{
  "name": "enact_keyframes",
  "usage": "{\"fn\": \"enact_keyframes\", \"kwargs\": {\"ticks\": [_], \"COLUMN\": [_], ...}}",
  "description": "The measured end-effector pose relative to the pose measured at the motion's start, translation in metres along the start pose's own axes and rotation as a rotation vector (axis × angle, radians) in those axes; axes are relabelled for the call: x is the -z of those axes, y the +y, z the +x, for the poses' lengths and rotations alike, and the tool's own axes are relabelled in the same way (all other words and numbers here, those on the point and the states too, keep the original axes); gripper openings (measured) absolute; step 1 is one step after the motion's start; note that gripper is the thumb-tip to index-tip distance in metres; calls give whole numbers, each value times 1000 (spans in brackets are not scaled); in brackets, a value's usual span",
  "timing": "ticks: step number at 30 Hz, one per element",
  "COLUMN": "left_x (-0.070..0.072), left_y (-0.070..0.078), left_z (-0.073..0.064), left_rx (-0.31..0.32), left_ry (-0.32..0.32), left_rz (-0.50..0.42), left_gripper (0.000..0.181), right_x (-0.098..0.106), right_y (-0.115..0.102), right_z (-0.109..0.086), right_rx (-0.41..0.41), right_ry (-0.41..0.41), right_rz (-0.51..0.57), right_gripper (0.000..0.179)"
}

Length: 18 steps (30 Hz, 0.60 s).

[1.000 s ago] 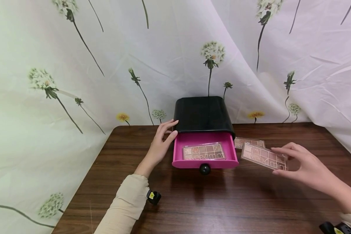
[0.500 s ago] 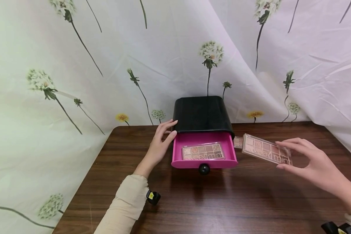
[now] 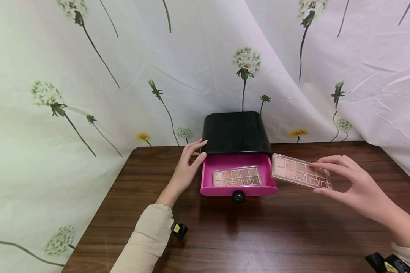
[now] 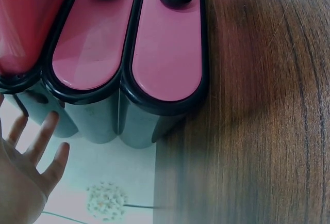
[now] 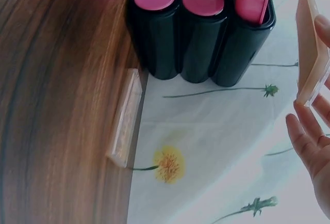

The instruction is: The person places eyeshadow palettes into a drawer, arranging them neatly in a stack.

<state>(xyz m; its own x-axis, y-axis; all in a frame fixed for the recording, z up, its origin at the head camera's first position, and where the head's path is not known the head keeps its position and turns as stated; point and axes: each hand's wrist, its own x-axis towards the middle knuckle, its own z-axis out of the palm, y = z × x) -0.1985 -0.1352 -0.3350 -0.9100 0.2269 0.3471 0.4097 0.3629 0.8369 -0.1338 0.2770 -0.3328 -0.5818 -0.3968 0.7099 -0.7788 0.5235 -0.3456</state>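
Note:
In the head view my right hand (image 3: 355, 182) pinches an eyeshadow palette (image 3: 300, 171) by its right end, between thumb and fingers. The palette is tilted, its left end overlapping the right edge of a pulled-out pink drawer (image 3: 207, 174). Inside that drawer lies another eyeshadow palette (image 3: 237, 177). My left hand (image 3: 188, 167) rests against the left side of the black drawer cabinet (image 3: 237, 132); its fingers look extended in the left wrist view. A third palette (image 5: 125, 121) lies on the table beside the cabinet in the right wrist view, hidden in the head view.
Below the pulled-out drawer are two pushed-in pink drawers (image 4: 167, 48) with round black knobs. The cabinet stands near the back edge of a dark wooden table (image 3: 246, 242). A white cloth (image 3: 191, 57) printed with dandelions hangs behind it.
My right hand first shifted slightly right with its palette, then moved left to the drawer's right edge. The palette on the table is now covered from the head view. My left hand stays put.

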Motion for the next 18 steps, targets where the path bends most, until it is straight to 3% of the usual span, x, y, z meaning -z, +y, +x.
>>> {"fn": "enact_keyframes", "kwargs": {"ticks": [5, 18], "left_x": [0, 0], "left_y": [0, 1], "left_z": [0, -1], "left_rx": [5, 8], "left_ry": [0, -2], "left_rz": [-1, -2], "left_gripper": [43, 43], "right_x": [-7, -30], "right_y": [-9, -7], "right_z": [12, 28], "right_rx": [42, 71], "right_ry": [5, -24], "right_rz": [50, 105], "right_gripper": [55, 52]}}
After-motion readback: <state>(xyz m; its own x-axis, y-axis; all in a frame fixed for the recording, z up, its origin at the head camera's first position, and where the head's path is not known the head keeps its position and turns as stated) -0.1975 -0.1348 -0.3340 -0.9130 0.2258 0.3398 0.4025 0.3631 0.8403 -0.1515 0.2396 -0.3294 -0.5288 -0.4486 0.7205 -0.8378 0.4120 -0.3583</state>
